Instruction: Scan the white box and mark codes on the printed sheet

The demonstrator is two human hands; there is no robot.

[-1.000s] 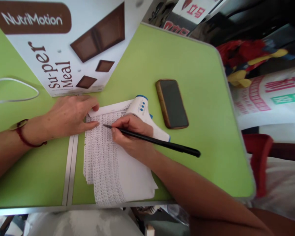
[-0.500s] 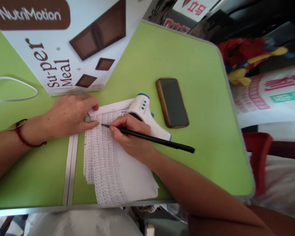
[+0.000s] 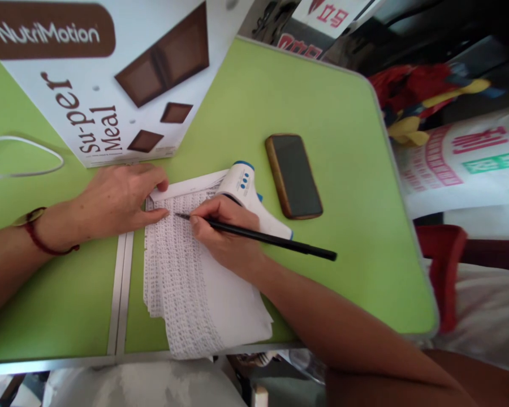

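Note:
My right hand (image 3: 227, 232) is closed round a black pen (image 3: 275, 240), its tip at the handwriting on a stack of paper sheets (image 3: 233, 311). Rows of small dark writing cover the left part of the top sheet; its right part is blank. My left hand (image 3: 119, 198) lies at the stack's upper left edge, thumb stretched over the paper and fingers apart, holding nothing. A white and blue infrared thermometer (image 3: 242, 183) rests on the sheets beyond my right hand, which partly hides it.
A smartphone (image 3: 297, 175) in a brown case lies right of the thermometer on the green table (image 3: 343, 141). A white NutriMotion box (image 3: 139, 51) stands behind my left hand. A white cable (image 3: 29, 138) lies at left, a red chair (image 3: 447, 271) at right.
The view has shifted slightly, so the box and phone appear a little further left. My right hand keeps hold of the pen at nearly the same place; my left hand stays put.

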